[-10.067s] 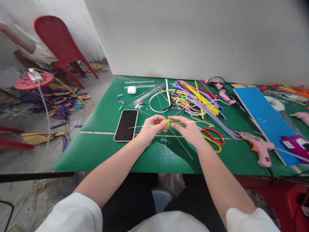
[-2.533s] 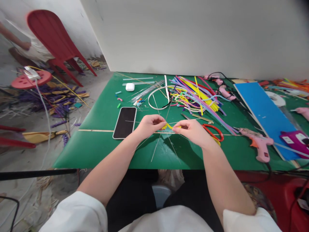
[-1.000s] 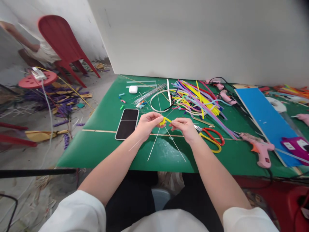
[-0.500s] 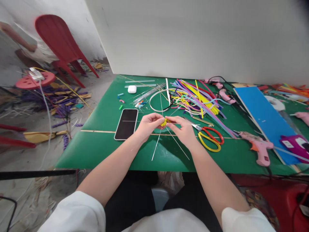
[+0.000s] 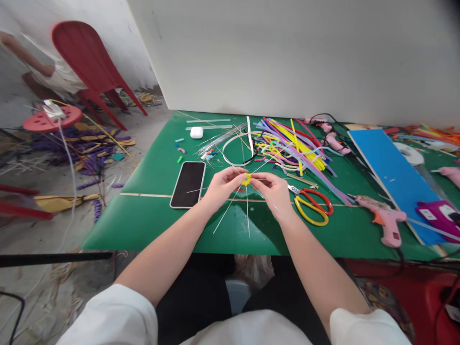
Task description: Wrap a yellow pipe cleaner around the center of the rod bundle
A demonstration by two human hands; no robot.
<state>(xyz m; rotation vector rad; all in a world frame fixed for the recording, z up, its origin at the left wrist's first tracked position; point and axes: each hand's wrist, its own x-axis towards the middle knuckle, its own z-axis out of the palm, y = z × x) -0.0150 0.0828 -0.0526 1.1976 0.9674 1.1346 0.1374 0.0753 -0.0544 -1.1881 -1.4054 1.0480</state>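
My fingertips are pinched together from both sides on the yellow pipe cleaner at the centre of the frame, left hand and right hand meeting around it. It looks wound into a small knot about the thin wires, which fan out below. I judge the binding partly done; the wire ends hang loose, and the scissors lie untouched just right.

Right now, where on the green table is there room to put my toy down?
Bare green mat lies in front of the phone, and between the scissors and the pink glue gun. The far middle is crowded with colourful pipe cleaners.
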